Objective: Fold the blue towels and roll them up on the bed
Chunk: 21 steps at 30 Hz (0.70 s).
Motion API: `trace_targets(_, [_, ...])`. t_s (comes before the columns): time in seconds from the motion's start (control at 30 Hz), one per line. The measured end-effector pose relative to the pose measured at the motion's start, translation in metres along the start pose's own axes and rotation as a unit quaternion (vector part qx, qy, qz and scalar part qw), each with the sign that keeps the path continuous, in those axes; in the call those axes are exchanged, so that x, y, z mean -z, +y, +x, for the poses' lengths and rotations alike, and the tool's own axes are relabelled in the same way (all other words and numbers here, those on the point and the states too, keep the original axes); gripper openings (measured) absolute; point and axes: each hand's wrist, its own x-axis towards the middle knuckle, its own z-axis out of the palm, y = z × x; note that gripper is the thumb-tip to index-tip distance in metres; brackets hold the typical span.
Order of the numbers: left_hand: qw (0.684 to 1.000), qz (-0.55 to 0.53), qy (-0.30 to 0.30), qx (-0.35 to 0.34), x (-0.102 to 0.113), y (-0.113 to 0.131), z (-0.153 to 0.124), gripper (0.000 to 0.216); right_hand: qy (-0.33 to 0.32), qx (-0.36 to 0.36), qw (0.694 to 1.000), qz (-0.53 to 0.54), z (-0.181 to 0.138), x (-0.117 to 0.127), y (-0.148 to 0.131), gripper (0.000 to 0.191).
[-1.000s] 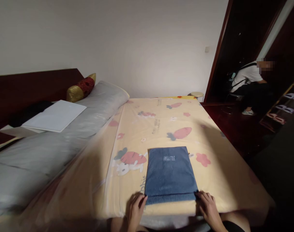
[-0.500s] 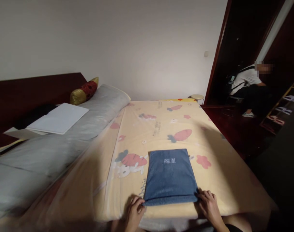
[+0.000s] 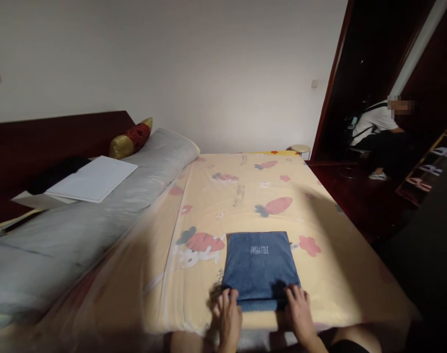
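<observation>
A folded blue cloth [image 3: 262, 267] with small white lettering lies flat on the patterned yellow bedsheet [image 3: 238, 215], a narrow fold running along its near edge. My left hand [image 3: 228, 311] grips the near left corner, its bent fingers over that fold. At the near right corner my right hand [image 3: 299, 311] holds the same edge, fingers curled onto the cloth and thumb side inward. A small tag sticks out from the cloth's right side. The fingertips' undersides are hidden.
A grey rolled-up bedding piece [image 3: 98, 220] runs along the left, with a white flat panel [image 3: 94, 179] on it. Behind sits a red and gold cushion [image 3: 131, 139]. A seated person [image 3: 374, 125], a round stool [image 3: 300, 148] and a shoe rack [image 3: 429, 169] are at the right.
My hands have moved inward from the cloth's outer corners, and their fingers now lie over its near fold. The cloth's far edge sits slightly closer to me.
</observation>
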Motion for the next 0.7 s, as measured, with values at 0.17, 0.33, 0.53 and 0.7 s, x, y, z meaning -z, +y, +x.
trace_targets(0.17, [0.977, -0.149, -0.052, -0.141, -0.009, 0.037, -0.01, 0.04, -0.091, 0.083, 0.988, 0.092, -0.003, -0.016, -0.047, 0.045])
trace_targets(0.33, [0.982, -0.135, -0.046, -0.121, -0.002, -0.001, 0.001, 0.026, -0.083, 0.05, 0.992, 0.078, 0.001, -0.002, -0.01, 0.033])
trace_targets(0.53, [0.999, -0.029, 0.01, -0.045, -0.001, -0.037, 0.006, 0.024, -0.02, -0.015, 0.999, 0.035, -0.007, 0.016, 0.049, 0.022])
trace_targets(0.7, [0.995, 0.043, 0.084, -0.009, -0.018, 0.019, -0.01, 0.033, 0.036, -0.001, 0.999, -0.011, -0.007, -0.005, -0.004, 0.041])
